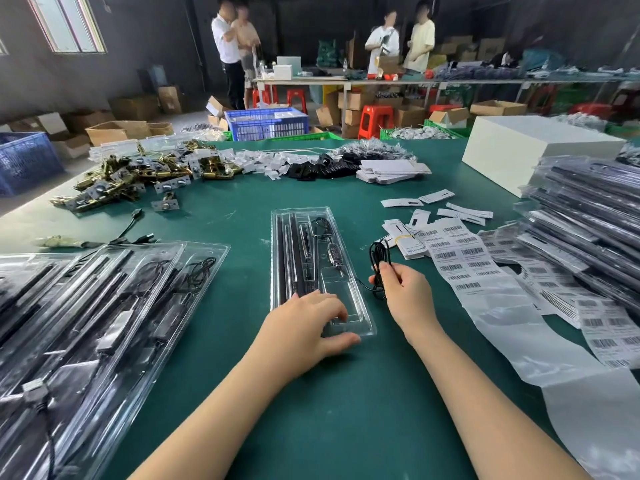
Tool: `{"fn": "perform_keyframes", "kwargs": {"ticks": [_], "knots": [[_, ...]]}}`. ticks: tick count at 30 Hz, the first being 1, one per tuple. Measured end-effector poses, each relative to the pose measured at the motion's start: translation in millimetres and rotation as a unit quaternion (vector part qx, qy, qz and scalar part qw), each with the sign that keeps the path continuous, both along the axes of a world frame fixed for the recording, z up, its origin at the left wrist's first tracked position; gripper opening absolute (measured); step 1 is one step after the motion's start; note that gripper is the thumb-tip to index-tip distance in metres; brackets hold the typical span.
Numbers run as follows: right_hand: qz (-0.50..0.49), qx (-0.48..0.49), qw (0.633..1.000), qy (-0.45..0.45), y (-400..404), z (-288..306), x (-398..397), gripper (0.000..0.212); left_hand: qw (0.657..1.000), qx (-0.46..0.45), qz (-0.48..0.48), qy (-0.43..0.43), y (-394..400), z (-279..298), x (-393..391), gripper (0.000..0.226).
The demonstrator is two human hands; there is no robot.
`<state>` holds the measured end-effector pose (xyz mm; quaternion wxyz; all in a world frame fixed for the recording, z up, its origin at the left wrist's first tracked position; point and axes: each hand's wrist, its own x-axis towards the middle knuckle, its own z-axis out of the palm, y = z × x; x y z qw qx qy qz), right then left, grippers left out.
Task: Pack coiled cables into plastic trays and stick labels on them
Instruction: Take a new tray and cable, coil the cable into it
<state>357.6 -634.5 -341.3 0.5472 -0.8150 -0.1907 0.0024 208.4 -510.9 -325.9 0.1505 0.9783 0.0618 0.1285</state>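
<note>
A green table (221,271) carries everything. In the middle lies one clear plastic tray (320,268). To the left, more filled trays (97,317) overlap in a pile near the edge. At the right lie sheets of barcode labels (460,258), with a stack of bagged packs (585,237) beyond. Farther back sit brass hardware (138,178), small black pieces (322,168), flat white cards (391,169) and a white box (533,150).

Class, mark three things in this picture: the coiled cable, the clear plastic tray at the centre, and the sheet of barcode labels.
coiled cable (378,252), head view, on the black loops above the right hand.
clear plastic tray (300,213), head view, on its far rim.
barcode labels (457,252), head view, on the middle of the sheet.
</note>
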Motion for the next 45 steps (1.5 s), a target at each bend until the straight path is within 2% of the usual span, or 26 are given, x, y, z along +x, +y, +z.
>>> {"fn": "perform_keyframes", "kwargs": {"ticks": [3,6,9,15,19,23,27,33,38,41,45], "knots": [[-0.011,0.000,1.000,0.001,-1.0,-1.1,1.3,0.035,0.996,0.091,-0.016,-0.008,-14.7,-4.2,2.7,0.033],[-0.014,-0.003,1.000,0.000,-1.6,-0.5,1.1,0.034,0.987,0.147,0.000,-0.072,-22.2,-9.8,5.0,0.035],[-0.012,-0.001,1.000,0.003,-2.8,2.7,-0.1,0.034,0.986,0.125,0.012,-0.111,-25.2,-12.3,5.1,0.038],[-0.001,-0.018,0.998,0.056,2.1,12.4,-1.6,0.039,0.999,0.023,0.026,-0.034,-23.9,-12.4,3.4,0.030],[0.004,-0.034,0.995,0.091,5.4,15.8,-2.7,0.036,0.999,0.005,0.040,-0.019,-23.5,-11.5,3.3,0.023],[0.008,-0.053,0.995,0.087,5.8,18.7,-4.8,0.049,0.999,-0.015,0.046,-0.015,-24.2,-8.9,2.2,0.023],[0.021,-0.097,0.992,0.078,9.1,20.3,-8.8,0.051,0.998,-0.023,0.045,-0.027,-25.1,-7.8,1.2,0.021],[0.023,-0.100,0.991,0.084,13.5,15.2,-14.1,0.053,0.996,-0.031,0.057,-0.064,-24.6,-6.5,0.9,0.022],[-0.004,-0.187,0.980,0.067,19.2,10.0,-19.4,0.053,0.992,-0.057,0.060,-0.098,-24.5,-6.1,-1.4,0.021],[0.006,-0.292,0.956,0.027,22.9,6.2,-24.6,0.053,0.993,-0.061,0.055,-0.082,-24.7,-6.8,0.5,0.022],[0.013,-0.340,0.940,-0.019,24.5,0.2,-24.6,0.048,0.996,-0.053,0.053,-0.058,-23.8,-9.0,2.1,0.020]]}}
